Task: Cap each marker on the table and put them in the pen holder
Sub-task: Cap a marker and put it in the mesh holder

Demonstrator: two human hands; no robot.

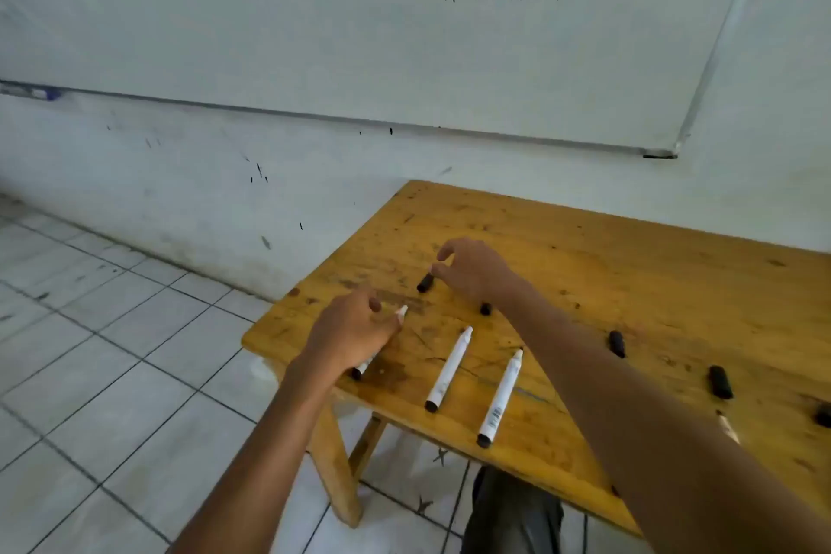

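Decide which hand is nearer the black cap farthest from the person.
Right hand: fingertips at the cap; left hand is nearer the person, gripping a marker.

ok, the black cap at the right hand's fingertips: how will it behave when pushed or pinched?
Likely rolls if nudged: the black cap is a short cylinder lying on its side on the flat wooden table. Probably light and rigid, being small beside the right hand. It may skid from a loose pinch.

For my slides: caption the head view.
Left hand grips an uncapped marker; right hand reaches for a black cap on the wooden table.
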